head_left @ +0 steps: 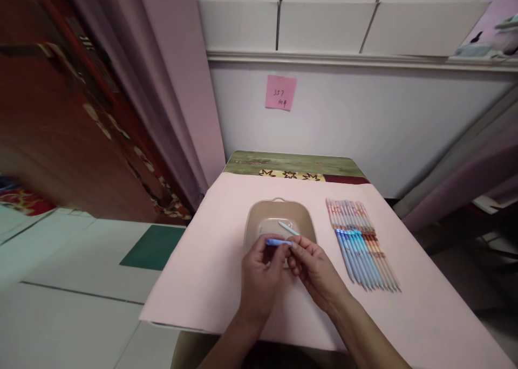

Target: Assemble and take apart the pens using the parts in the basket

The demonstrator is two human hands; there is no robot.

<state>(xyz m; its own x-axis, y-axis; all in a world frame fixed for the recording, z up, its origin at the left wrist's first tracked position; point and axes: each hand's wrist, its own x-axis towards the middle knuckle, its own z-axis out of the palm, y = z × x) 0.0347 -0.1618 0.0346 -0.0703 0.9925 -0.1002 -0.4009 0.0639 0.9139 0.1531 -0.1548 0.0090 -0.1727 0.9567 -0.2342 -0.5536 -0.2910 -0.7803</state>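
Over the front of a beige basin (265,210), a blue pen (277,242) lies roughly level between my hands. My left hand (261,277) is closed round the pen's body. The fingertips of my right hand (318,269) pinch the pen's right end, which they partly hide. Inside the basin rests a slim pale-blue piece (288,228), perhaps a pen part; my hands cover some of the basin. To the right, a row of blue and brown pens (360,261) lies side by side, below a row of pinkish pens (350,213).
A pink cloth (210,261) covers most of the small table, and its green patterned top (291,163) shows at the back. Behind it stands a white wall with a pink sticky note (280,92). A red-brown door (81,121) and a purple curtain (157,88) are on the left.
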